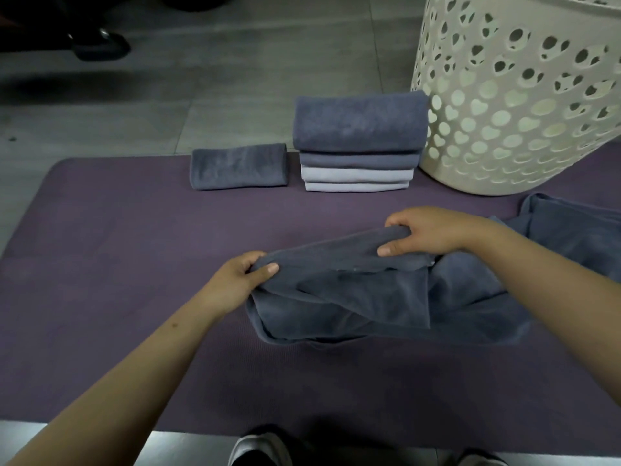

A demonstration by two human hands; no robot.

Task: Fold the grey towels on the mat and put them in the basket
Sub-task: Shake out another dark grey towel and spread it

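A grey towel point(363, 297) lies partly folded in the middle of the purple mat point(117, 250). My left hand point(238, 280) pinches its left upper corner, and my right hand point(433, 233) grips the raised folded edge on the right. A small folded grey towel point(237, 166) sits at the mat's far edge. Beside it stands a stack of folded towels point(359, 136), dark grey on top and lighter ones below. The cream perforated basket point(524, 105) stands at the far right, touching the stack. Another loose grey towel point(571, 237) lies crumpled at the right, behind my right forearm.
Grey floor tiles point(235, 79) extend beyond the mat. A dark shoe of another person point(100, 45) is at the far left on the floor. My own shoes point(258, 449) show at the bottom edge, just off the mat's near side.
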